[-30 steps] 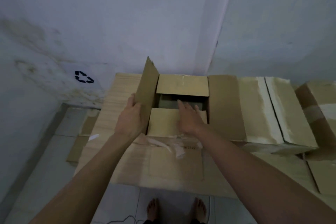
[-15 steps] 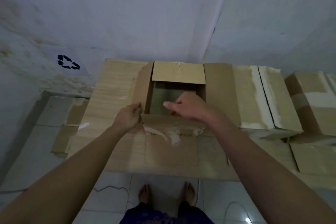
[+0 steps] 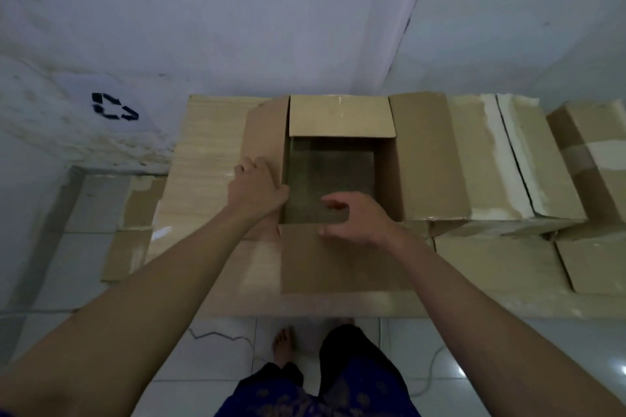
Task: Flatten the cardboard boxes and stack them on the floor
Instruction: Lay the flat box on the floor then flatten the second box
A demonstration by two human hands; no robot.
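A brown cardboard box [image 3: 342,118] stands on a light wooden surface with all its top flaps spread outward and its inside empty and dark. My left hand [image 3: 259,191] presses on the left flap at the box's left rim, thumb at the opening's edge. My right hand [image 3: 355,218] hovers over the near rim with fingers curled and apart, above the near flap [image 3: 338,264], which hangs down over the front. Whether it touches the rim is unclear.
Taped boxes [image 3: 501,162] stand right of the open box, another at the far right [image 3: 596,152]. Flat cardboard [image 3: 135,213] lies on the tiled floor at left. The walls meet in a corner just behind. My bare feet [image 3: 284,345] stand by the surface's front edge.
The near flap has been folded down over the front and the left flap pushed flat. My left hand moved up onto the left flap; my right hand drew back to the near rim.
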